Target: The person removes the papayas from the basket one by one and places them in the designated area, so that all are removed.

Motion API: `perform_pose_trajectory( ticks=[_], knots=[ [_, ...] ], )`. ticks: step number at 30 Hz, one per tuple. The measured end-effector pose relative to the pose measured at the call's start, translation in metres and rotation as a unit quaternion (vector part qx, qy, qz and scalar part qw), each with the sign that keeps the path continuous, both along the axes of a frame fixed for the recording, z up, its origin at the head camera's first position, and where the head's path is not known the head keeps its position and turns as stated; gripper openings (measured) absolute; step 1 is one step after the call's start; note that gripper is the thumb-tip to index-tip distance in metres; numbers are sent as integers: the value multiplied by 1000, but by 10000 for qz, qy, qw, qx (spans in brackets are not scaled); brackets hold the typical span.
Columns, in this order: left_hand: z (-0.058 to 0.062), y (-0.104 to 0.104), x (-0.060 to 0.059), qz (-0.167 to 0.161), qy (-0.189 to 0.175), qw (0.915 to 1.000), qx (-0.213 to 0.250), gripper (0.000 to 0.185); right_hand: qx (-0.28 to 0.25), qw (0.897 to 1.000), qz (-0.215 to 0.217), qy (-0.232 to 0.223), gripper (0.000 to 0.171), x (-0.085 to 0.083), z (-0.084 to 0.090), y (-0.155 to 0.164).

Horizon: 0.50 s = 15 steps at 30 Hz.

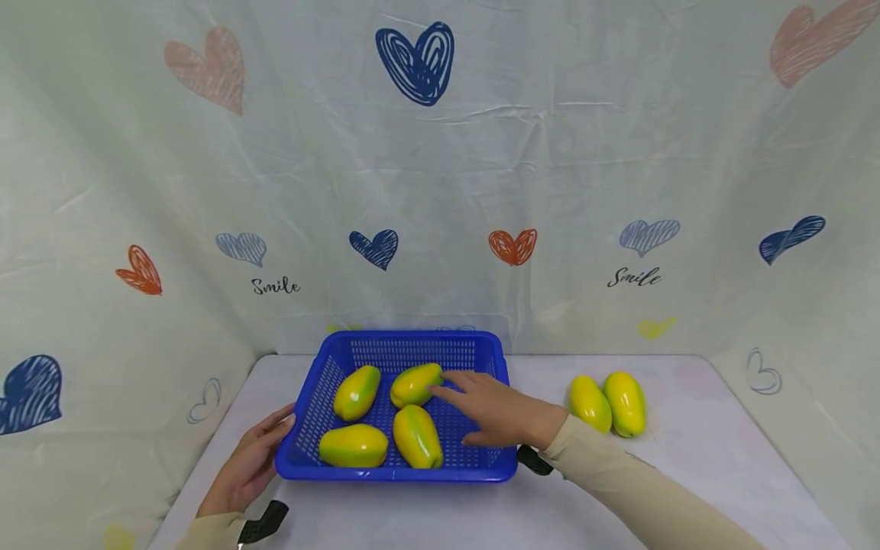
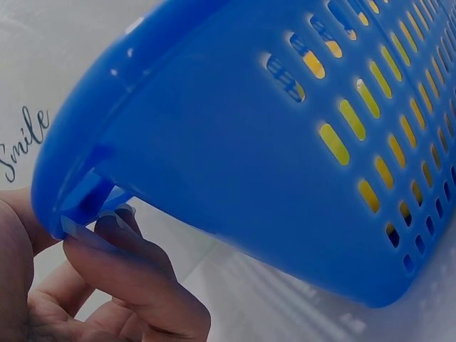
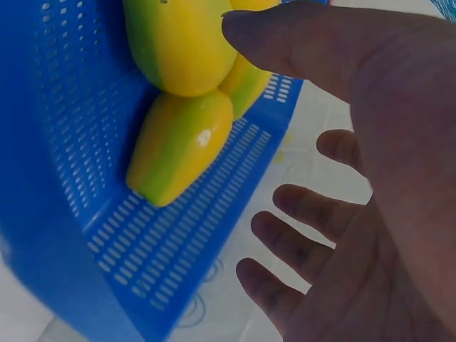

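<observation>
Step in hand: the right hand [image 1: 502, 416] hovered over the blue basket [image 1: 495, 347] with fingers straight and spread, holding nothing; this looked like the moment just after a papaya was laid in, or just ahead of taking one out. Which of the two I could not tell.
Fingertips: they lay at or just beside the back-right papaya [image 1: 415, 384]; whether they touched it was unclear.
Other fruit in basket: the back-left papaya [image 1: 357, 393], front-left papaya [image 1: 354, 446] and front-middle papaya [image 1: 417, 436] lay to the thumb side of the right hand, close together.
Left hand: the left hand [image 1: 250, 464] steadied the basket's near-left corner, fingers curled under the rim [image 2: 78, 214].
Loose fruit: two papayas on the table [image 1: 608, 403] lay well apart from the right fingers, out beyond the wrist.
Next move, as a judgement: lifting clear of the rim and reaching right for the loose pair, with fingers wide enough to wrap a smooth, rounded fruit.
</observation>
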<state>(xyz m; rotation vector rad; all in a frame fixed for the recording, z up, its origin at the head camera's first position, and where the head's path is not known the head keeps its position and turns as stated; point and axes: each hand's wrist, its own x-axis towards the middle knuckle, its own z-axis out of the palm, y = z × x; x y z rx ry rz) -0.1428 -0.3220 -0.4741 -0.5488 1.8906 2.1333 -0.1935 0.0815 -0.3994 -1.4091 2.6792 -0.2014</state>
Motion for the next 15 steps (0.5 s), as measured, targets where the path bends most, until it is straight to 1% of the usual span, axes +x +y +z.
perform_pose_trajectory(
  ticks=[4,9,15],
  knots=[
    [-1,0,0,15,22,10000,37,71,184,9998,66,-2,86,-2,-2,-12],
    [-1,1,0,-11,24,10000,54,69,336,9992,120,-196,88,-3,-4,-24],
    [0,1,1,18,4,10000,82,69,670,9976,114,-94,92,-4,-7,-35]
  ],
)
